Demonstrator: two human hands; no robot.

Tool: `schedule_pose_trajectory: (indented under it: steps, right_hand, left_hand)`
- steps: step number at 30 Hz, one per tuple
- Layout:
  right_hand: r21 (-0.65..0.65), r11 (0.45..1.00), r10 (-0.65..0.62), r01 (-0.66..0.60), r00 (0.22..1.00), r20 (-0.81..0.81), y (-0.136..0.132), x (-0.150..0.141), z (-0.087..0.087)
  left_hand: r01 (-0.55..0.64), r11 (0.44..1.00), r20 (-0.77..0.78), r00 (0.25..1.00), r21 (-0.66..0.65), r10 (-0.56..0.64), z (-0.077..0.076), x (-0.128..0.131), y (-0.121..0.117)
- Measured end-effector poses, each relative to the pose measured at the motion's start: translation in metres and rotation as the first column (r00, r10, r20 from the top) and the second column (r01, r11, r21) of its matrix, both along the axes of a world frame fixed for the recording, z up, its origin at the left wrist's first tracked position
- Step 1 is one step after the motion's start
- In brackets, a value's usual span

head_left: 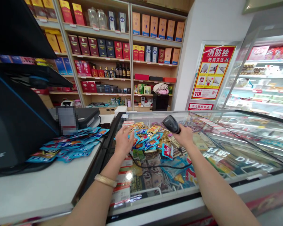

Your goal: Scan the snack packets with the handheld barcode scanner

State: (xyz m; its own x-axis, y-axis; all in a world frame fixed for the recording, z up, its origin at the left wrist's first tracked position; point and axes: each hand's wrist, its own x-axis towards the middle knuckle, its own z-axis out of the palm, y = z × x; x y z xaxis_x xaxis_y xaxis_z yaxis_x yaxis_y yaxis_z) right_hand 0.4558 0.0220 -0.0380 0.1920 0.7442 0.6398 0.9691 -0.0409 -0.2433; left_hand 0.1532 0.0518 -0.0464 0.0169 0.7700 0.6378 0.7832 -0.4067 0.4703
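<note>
My right hand [184, 135] is closed round the handle of a black barcode scanner [170, 123], its head tilted up and to the left. My left hand [124, 140] is at the left edge of a pile of small snack packets [151, 138], fingers apart and bent; whether they touch a packet I cannot tell. The packets are blue, gold and red and lie on the glass lid of a chest freezer [148, 185]. One red-and-blue packet [167, 151] lies at the near side of the pile. A black cable [155, 166] curves over the glass between my arms.
On the white counter [33, 191] at left, a second heap of blue packets [77, 147] lies beside a black checkout terminal [16, 119]. Shelves of boxed bottles [101, 47] stand behind. A refrigerated display [269, 78] is at right, past a red wall sign [213, 72].
</note>
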Motion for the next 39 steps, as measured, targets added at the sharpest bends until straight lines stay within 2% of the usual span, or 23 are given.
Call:
schedule_pose_trajectory:
  steps: [3,6,9,12,19,24,27,30,32,35,37,39]
  right_hand:
    - [-0.011,1.000,0.027,-0.027,1.000,-0.002,0.000,-0.002,-0.001]
    - [-0.010,0.998,0.063,-0.063,0.998,0.001,0.000,-0.006,-0.001]
    - [0.006,0.997,0.079,-0.079,0.997,0.023,-0.001,-0.010,0.000]
    - [0.006,0.996,0.085,-0.086,0.996,0.041,-0.002,-0.012,0.001]
    - [0.003,0.994,0.110,-0.110,0.992,0.065,-0.002,-0.013,0.000]
    - [0.056,0.984,0.166,-0.170,0.984,0.067,0.001,-0.013,-0.006]
    - [0.070,0.979,0.189,-0.193,0.980,0.071,0.004,-0.012,-0.009]
    - [0.070,0.979,0.186,-0.192,0.980,0.075,0.005,-0.011,-0.010]
    - [0.083,0.979,0.180,-0.187,0.980,0.084,0.004,-0.012,-0.010]
    - [0.113,0.974,0.187,-0.197,0.978,0.090,0.001,-0.015,-0.007]
    - [0.132,0.967,0.210,-0.219,0.974,0.083,-0.001,-0.018,-0.004]
    - [0.143,0.956,0.247,-0.255,0.966,0.074,-0.003,-0.021,-0.001]
  left_hand:
    - [-0.238,0.969,-0.078,0.969,-0.067,0.232,0.014,-0.019,-0.005]
    - [-0.474,0.863,-0.241,0.870,-0.174,0.429,0.022,-0.043,-0.006]
    - [-0.579,0.748,-0.386,0.803,-0.324,0.454,0.020,-0.063,-0.002]
    - [-0.586,0.693,-0.426,0.801,-0.419,0.420,0.014,-0.075,0.005]
    - [-0.560,0.724,-0.372,0.823,-0.403,0.429,0.005,-0.074,0.008]
    - [-0.505,0.827,-0.259,0.857,-0.248,0.445,0.008,-0.064,-0.005]
    - [-0.414,0.901,-0.108,0.909,-0.129,0.402,0.014,-0.058,-0.010]
    - [-0.312,0.948,0.183,0.930,-0.064,0.319,0.017,-0.055,-0.009]
    - [-0.267,0.959,0.395,0.874,-0.090,0.281,0.017,-0.053,-0.006]
    - [-0.136,0.971,0.657,0.717,-0.195,0.233,0.014,-0.048,-0.004]
    - [-0.073,0.978,0.750,0.631,-0.197,0.198,0.012,-0.046,-0.004]
    - [-0.060,0.989,0.791,0.594,-0.139,0.147,0.012,-0.044,-0.004]
